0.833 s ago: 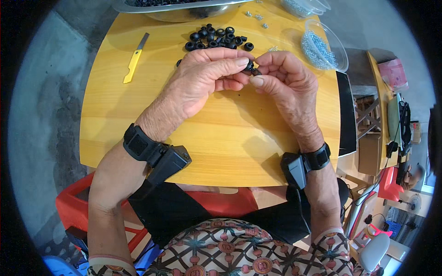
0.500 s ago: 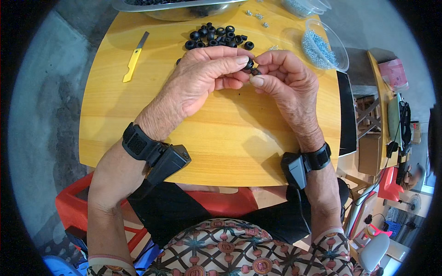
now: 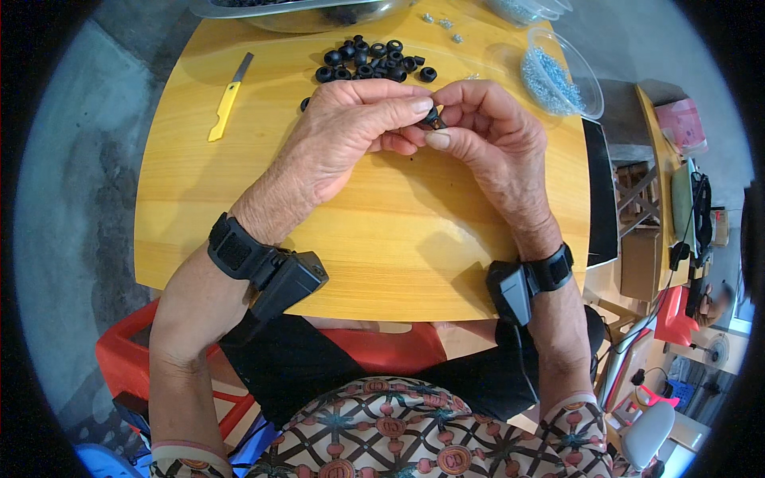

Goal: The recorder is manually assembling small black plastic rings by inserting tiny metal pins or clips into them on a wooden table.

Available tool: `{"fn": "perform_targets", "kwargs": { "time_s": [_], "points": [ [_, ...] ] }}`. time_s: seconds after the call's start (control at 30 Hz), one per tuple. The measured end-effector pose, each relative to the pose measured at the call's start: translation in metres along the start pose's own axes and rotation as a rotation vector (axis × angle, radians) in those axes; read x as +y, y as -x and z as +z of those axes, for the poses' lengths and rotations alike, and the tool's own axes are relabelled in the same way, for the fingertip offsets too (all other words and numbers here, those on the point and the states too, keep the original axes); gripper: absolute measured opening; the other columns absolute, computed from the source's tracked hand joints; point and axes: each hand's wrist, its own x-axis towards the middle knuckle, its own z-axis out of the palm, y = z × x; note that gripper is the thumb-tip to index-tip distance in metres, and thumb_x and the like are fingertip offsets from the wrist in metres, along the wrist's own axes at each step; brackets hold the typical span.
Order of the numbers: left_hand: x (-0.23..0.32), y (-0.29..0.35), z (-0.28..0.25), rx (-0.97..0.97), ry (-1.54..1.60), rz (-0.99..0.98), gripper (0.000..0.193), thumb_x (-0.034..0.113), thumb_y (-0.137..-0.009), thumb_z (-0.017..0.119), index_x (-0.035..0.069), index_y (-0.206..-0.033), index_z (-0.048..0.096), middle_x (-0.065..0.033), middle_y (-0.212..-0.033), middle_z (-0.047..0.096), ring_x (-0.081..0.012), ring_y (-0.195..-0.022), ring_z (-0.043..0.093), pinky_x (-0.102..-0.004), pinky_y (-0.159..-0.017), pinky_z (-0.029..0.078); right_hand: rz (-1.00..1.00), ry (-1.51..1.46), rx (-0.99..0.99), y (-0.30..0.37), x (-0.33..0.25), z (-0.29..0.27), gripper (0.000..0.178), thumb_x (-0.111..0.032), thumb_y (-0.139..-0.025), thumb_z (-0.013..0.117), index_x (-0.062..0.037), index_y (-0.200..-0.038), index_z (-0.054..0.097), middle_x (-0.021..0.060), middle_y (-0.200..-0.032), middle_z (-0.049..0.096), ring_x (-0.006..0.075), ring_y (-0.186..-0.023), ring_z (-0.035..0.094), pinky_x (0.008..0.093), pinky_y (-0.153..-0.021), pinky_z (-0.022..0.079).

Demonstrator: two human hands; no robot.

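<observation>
1. Pale yellow table (image 3: 366,247) fills the middle of the view, with a red stool (image 3: 123,342) below its left corner.
2. Left hand (image 3: 343,127): thumb and fingers pinched on a small black piece (image 3: 431,115).
3. Right hand (image 3: 498,135): thumb and forefinger closed on the same piece from its right; whether it is one part or two is hard to tell.
4. That piece is held between both hands' fingertips, over the table's upper half.
5. Just beyond the hands lies a pile of black parts (image 3: 365,72), some ring-shaped.
6. Yellow knife (image 3: 225,107), blade out, lies left of the pile.
7. Metal basin (image 3: 311,22) stands at the far edge; a clear tub (image 3: 591,88) of small shiny bits (image 3: 550,80) stands at the right.
</observation>
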Motion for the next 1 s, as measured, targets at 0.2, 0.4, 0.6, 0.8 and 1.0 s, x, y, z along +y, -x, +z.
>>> {"fn": "perform_targets", "kwargs": {
  "time_s": [0.2,0.4,0.6,0.8,1.0],
  "points": [
    [0.007,0.002,0.003,-0.040,-0.038,0.013,0.038,0.019,-0.087,0.068,0.001,-0.119,0.061,0.0000,-0.085,0.066,-0.0054,-0.069,0.059,-0.0188,-0.064,0.048,0.057,-0.038,-0.082,-0.001,-0.002,-0.002,0.030,-0.002,-0.075,0.076,-0.0017,-0.103,0.066,0.0004,-0.087,0.062,0.0072,-0.076,0.058,0.0213,-0.070,0.050],
    [0.006,0.005,0.004,-0.044,-0.103,-0.005,0.039,0.019,-0.086,0.069,0.002,-0.121,0.061,0.0020,-0.085,0.065,-0.0026,-0.066,0.055,-0.0169,-0.060,0.043,-0.063,0.137,-0.091,0.001,0.000,-0.006,0.024,-0.004,-0.075,0.077,-0.0006,-0.097,0.068,0.0027,-0.082,0.064,0.0095,-0.075,0.059,0.0220,-0.070,0.050],
    [0.000,0.006,0.009,-0.030,-0.022,0.023,0.040,0.019,-0.087,0.069,0.001,-0.122,0.059,0.0021,-0.089,0.066,-0.0026,-0.067,0.055,-0.0175,-0.062,0.045,-0.011,-0.035,-0.018,0.003,0.002,0.002,0.018,-0.005,-0.075,0.077,-0.0022,-0.090,0.068,0.0018,-0.079,0.063,0.0087,-0.072,0.058,0.0235,-0.065,0.048],
    [0.007,0.006,0.006,-0.061,-0.076,-0.069,0.040,0.021,-0.089,0.067,0.002,-0.123,0.059,0.0020,-0.089,0.066,-0.0032,-0.069,0.057,-0.0175,-0.065,0.047,-0.053,0.123,-0.051,0.001,0.006,-0.004,0.019,-0.006,-0.074,0.078,-0.0027,-0.090,0.068,0.0023,-0.077,0.063,0.0088,-0.072,0.059,0.0232,-0.066,0.048],
    [0.010,0.004,0.001,-0.074,-0.118,-0.140,0.032,0.026,-0.091,0.065,0.003,-0.114,0.063,0.0018,-0.086,0.066,-0.0039,-0.069,0.059,-0.0175,-0.064,0.048,-0.077,0.228,-0.042,0.000,0.001,-0.004,0.022,-0.009,-0.073,0.078,-0.0026,-0.091,0.067,0.0041,-0.077,0.062,0.0120,-0.069,0.058,0.0254,-0.064,0.049]
  ]
}}
